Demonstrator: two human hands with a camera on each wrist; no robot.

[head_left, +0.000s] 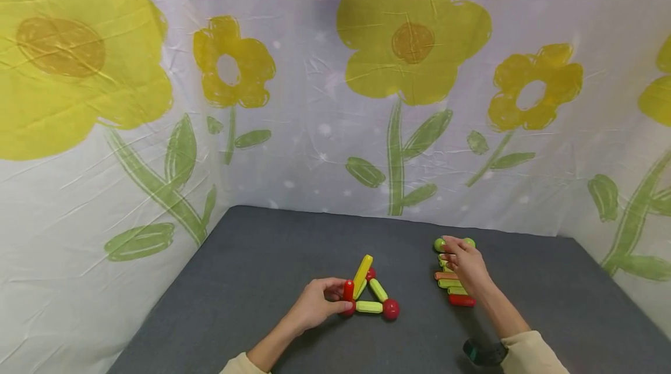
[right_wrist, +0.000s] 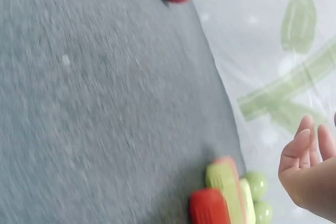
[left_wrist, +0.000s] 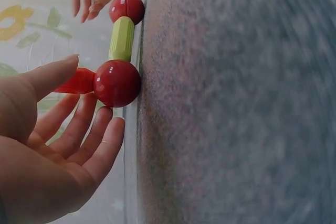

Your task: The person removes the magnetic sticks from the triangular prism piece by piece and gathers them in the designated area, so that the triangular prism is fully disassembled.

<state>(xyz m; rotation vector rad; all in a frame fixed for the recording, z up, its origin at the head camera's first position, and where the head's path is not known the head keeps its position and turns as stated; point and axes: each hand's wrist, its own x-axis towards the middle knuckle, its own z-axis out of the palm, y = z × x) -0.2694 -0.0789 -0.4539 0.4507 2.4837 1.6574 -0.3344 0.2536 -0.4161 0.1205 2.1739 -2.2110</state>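
My left hand (head_left: 317, 304) holds a short red rod (left_wrist: 79, 81) between thumb and fingers. The rod stands up from a red ball (left_wrist: 118, 83) at the near-left corner of a triangle of magnetic-looking building pieces. Light-green rods (head_left: 369, 307) join this ball to another red ball (head_left: 390, 309) on the right and one (head_left: 371, 273) at the back. A yellow rod (head_left: 363, 275) rises steeply from the back part. Over at the right, my right hand (head_left: 466, 266) hovers above loose pieces, its fingers loosely bent with nothing visible in them.
Beneath and beside the right hand lies a row of loose rods: a red one (head_left: 462, 300) nearest, light-green ones (head_left: 449, 283), and an orange one (head_left: 443, 275). Green balls (right_wrist: 256, 184) sit at its far end. A flowered cloth (head_left: 314, 147) hangs behind the dark tabletop (head_left: 293, 240).
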